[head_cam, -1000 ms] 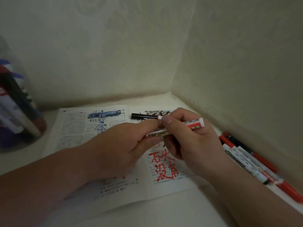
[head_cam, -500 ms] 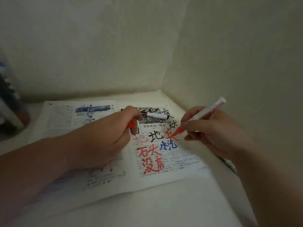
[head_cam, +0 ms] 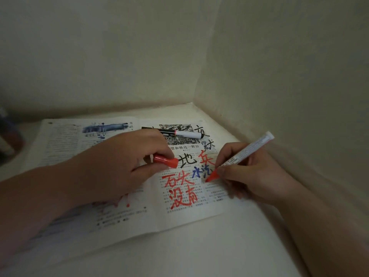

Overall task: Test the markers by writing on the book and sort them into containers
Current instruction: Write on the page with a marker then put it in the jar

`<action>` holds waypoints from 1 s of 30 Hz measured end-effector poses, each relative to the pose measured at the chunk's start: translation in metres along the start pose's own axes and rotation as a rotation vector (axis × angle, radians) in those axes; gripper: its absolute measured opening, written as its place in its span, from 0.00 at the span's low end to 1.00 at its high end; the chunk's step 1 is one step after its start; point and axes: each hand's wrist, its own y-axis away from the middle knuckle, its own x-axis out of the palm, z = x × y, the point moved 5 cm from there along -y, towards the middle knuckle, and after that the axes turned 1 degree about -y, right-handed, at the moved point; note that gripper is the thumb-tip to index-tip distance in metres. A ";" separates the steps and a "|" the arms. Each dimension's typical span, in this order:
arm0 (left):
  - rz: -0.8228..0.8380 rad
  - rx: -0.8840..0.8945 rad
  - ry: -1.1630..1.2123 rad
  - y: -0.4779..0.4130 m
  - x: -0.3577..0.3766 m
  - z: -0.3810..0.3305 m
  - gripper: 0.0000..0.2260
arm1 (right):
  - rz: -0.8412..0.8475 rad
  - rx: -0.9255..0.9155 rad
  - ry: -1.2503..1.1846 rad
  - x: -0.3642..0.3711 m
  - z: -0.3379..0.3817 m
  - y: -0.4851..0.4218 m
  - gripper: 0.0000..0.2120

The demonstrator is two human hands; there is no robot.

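An open book [head_cam: 111,214] lies flat on the white surface, its right page covered with large red, black and blue handwritten characters. My right hand [head_cam: 251,172] holds an uncapped red marker [head_cam: 241,154] like a pen, its red tip touching the right page below the blue writing. My left hand [head_cam: 123,164] rests on the book's middle and grips the red cap [head_cam: 166,161]. A black-capped marker [head_cam: 175,133] lies on the top of the right page.
A clear container [head_cam: 9,136] with markers stands at the far left edge, mostly out of frame. Walls meet in a corner just behind the book, and the right wall runs close beside my right hand.
The cap came off the red marker; my left hand kept it and my right hand brought the tip down onto the page. The view shifted, so the spare markers at right left the frame.
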 end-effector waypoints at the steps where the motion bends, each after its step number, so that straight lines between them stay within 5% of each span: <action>1: 0.005 0.003 0.003 0.000 0.000 0.000 0.09 | -0.011 -0.001 0.011 -0.001 -0.002 -0.001 0.03; 15: -0.002 -0.046 -0.029 0.003 0.003 0.005 0.11 | -0.021 0.058 0.049 0.004 0.001 0.001 0.09; 23: -0.015 -0.023 0.020 0.004 0.002 0.003 0.13 | 0.169 0.006 0.176 0.010 0.006 0.006 0.05; 30: -0.041 -0.027 -0.002 0.004 -0.001 -0.001 0.07 | 0.040 0.007 -0.010 -0.001 -0.003 0.001 0.03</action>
